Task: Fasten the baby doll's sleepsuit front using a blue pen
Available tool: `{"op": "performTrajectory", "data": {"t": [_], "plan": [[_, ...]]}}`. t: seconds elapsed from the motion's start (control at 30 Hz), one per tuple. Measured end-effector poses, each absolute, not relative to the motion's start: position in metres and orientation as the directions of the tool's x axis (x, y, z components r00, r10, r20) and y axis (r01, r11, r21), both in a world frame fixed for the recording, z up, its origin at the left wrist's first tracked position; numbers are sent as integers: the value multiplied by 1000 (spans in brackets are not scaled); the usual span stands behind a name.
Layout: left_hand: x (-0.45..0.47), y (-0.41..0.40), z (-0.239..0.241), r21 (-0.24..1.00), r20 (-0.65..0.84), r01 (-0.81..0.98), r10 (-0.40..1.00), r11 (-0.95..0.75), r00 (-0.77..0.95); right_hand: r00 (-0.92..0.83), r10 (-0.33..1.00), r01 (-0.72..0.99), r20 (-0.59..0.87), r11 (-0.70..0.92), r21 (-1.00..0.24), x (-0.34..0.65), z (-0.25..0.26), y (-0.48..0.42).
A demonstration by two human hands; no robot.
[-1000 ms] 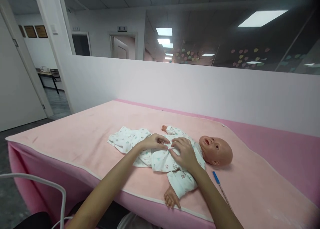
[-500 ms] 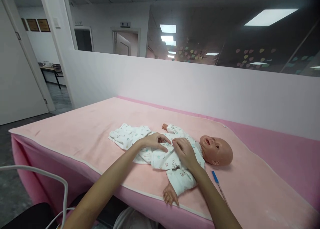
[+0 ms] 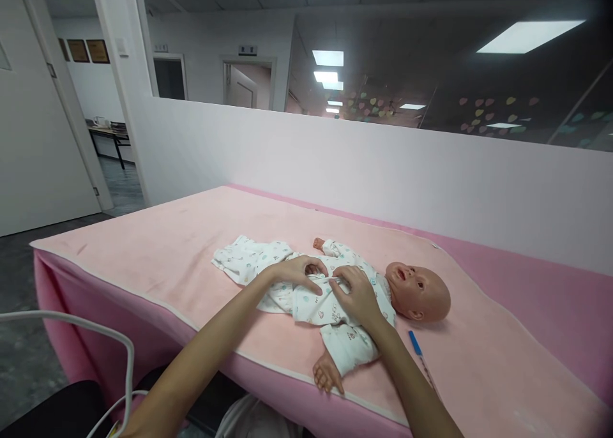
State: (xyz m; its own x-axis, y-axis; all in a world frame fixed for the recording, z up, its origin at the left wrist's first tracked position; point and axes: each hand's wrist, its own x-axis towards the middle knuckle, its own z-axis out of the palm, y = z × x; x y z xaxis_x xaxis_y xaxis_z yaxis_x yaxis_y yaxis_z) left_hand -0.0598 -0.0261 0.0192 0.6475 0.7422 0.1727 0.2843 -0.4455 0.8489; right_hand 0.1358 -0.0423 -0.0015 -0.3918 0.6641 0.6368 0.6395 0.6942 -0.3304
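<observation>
A baby doll (image 3: 417, 291) lies on its back, head to the right, in a white patterned shirt (image 3: 309, 305) and matching pants (image 3: 251, 259). Both of my hands meet at the middle of the shirt's front. My left hand (image 3: 301, 272) has curled fingers, thumb and forefinger on the cloth from the left. From the right, my right hand (image 3: 355, 292) pinches the shirt's front edge between thumb and fingers. A thin white strip of cloth shows between the fingertips; whether it is a tie or a hem, I cannot tell.
A blue-capped stick-like item (image 3: 416, 343) lies beside my right forearm. Pink cloth (image 3: 158, 246) covers the table, which meets a white half wall (image 3: 383, 170) with glass above. A white cable (image 3: 122, 342) loops at the lower left, near a dark chair (image 3: 62, 412).
My right thumb has come away from the fingers a little and the white strip between the hands shows more. The whole view has shifted slightly; the doll lies as before.
</observation>
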Motion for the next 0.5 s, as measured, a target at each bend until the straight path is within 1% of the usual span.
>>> {"op": "performTrajectory", "data": {"t": [0.17,0.33,0.5], "plan": [[-59,-24,17,814,193,322,748,-484,635,-380,665,642,643,690,-335,135,-2,-43],[-55,-25,14,790,218,360,777,-496,591,-367,658,662,657,681,-312,135,-5,-41],[-49,-31,15,742,229,454,823,-494,520,-352,650,679,674,673,-294,135,-7,-39]]}}
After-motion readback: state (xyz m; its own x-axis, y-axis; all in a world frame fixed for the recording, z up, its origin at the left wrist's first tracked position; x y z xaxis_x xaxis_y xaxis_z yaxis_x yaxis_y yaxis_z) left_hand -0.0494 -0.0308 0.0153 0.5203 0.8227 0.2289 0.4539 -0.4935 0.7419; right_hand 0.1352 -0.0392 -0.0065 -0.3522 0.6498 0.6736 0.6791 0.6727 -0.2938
